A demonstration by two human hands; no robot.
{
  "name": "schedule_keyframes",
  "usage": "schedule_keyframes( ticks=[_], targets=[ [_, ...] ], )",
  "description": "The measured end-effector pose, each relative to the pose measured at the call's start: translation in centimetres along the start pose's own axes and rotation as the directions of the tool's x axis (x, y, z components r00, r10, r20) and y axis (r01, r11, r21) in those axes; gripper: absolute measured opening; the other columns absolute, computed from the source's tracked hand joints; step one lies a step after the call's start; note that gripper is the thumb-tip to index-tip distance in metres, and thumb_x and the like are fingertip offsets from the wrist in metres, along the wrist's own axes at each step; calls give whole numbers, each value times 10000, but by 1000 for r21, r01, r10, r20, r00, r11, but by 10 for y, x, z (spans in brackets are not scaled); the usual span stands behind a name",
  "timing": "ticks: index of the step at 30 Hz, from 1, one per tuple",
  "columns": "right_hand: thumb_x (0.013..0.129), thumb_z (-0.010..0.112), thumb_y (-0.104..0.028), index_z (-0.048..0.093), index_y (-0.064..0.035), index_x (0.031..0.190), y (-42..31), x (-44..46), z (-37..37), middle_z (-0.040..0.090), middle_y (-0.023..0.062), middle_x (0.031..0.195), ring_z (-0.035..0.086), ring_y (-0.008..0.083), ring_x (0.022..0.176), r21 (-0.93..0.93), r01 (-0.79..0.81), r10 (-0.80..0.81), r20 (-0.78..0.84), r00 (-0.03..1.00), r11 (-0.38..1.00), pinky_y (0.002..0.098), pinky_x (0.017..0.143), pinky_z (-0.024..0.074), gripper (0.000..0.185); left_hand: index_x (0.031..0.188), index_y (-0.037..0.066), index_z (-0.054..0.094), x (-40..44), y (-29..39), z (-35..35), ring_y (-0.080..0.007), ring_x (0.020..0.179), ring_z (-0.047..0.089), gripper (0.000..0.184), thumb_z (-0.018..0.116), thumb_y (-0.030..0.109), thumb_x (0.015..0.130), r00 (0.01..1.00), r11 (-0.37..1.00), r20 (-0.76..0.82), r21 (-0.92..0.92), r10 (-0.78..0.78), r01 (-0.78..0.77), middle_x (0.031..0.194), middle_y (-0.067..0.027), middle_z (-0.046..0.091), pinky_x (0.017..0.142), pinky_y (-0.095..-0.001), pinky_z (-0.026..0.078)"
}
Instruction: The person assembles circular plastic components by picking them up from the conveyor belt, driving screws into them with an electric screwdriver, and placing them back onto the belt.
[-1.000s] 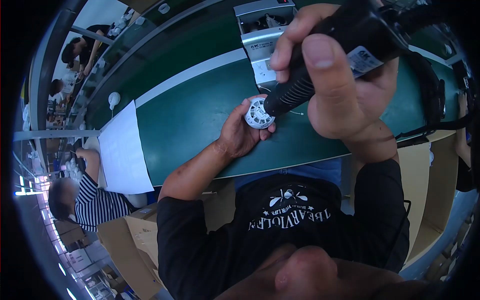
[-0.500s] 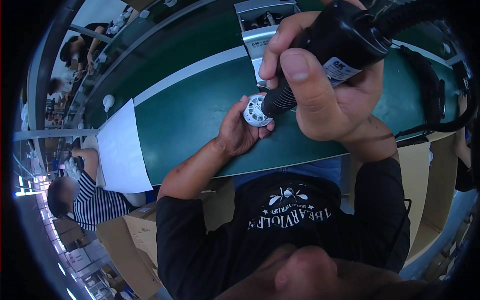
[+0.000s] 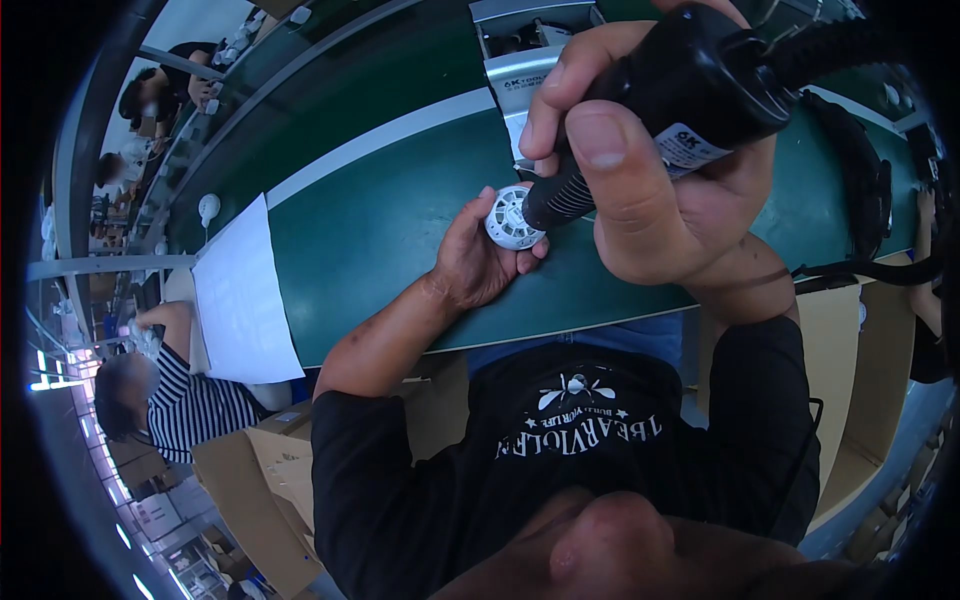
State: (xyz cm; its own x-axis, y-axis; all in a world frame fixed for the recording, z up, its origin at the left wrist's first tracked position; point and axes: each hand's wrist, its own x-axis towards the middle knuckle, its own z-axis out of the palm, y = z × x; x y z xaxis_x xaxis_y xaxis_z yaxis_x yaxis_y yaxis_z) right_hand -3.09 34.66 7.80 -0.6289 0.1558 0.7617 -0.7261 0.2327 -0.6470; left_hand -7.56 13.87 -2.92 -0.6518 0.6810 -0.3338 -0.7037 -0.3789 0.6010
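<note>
"Please, where is the white vented round housing?"
"It is in the left hand, fingers half curled around its edge, over the green worktable."
"And the right hand?"
"This one is closed around the black electric screwdriver, nose at the housing."

The left hand is cupped, palm up, near the centre, its thumb pointing to one o'clock and its fingertips curled at four. The left forearm slants up toward one o'clock. The right hand, closer to the camera at two o'clock, is closed in a grip, thumb pointing to eleven, its wrist bent.
</note>
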Motion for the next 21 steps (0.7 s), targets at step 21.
schedule_keyframes(
  ticks=[21],
  targets=[
    [964, 650, -75, 461, 4, 1412, -13, 16, 27, 662, 101, 1042, 673, 145, 848, -139, -62, 54, -60, 997, 988, 287, 789, 558, 492, 1262, 34, 540, 4, 3, -1, -261, 825, 678, 508, 416, 481, 1054, 999, 999, -22, -23, -34, 33, 1082, -131, 666, 621, -293, 568]
  ],
)
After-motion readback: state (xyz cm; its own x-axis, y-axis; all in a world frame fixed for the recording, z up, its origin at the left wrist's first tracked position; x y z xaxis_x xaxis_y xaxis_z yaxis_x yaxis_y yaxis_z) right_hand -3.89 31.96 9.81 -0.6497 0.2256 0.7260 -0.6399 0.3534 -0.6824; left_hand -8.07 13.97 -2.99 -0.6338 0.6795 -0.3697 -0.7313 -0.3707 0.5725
